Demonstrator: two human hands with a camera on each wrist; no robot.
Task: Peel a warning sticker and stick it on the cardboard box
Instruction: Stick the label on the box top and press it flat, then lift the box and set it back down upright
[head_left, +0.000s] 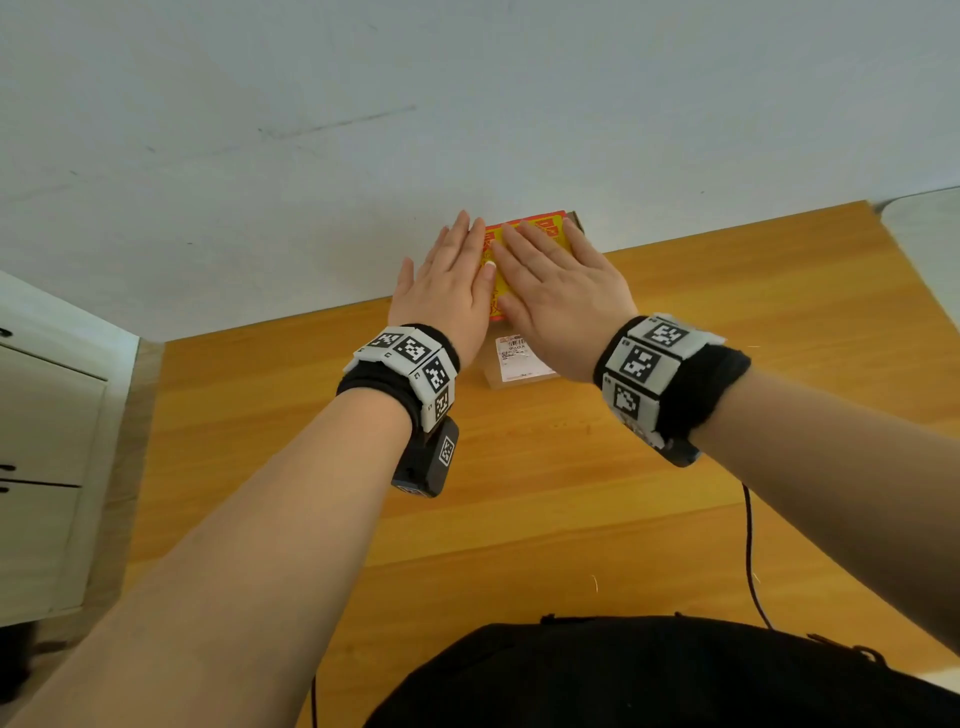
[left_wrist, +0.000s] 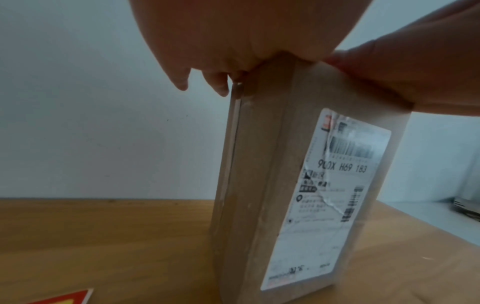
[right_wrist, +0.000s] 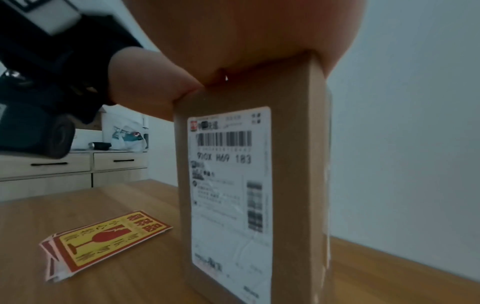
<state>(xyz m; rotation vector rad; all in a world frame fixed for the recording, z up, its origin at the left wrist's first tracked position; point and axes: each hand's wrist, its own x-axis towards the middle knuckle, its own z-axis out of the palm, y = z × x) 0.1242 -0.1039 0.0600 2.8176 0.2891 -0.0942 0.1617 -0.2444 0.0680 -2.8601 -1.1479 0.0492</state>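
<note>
A: We see the warning sticker (head_left: 501, 280), yellow with a red border, lying flat on the top face of the cardboard box (head_left: 519, 376).

B: And our left hand (head_left: 447, 288) and right hand (head_left: 558, 288) both press on it, fingers straight, palms down, gripping nothing.

A: The box stands upright on the wooden table (head_left: 675, 467), against the wall, shipping label (right_wrist: 228, 201) facing us.

B: A stack of spare stickers (right_wrist: 103, 242) lies beside it.

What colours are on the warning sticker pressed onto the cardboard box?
Yellow with a red border, on the warning sticker; the head view shows it best.
</note>
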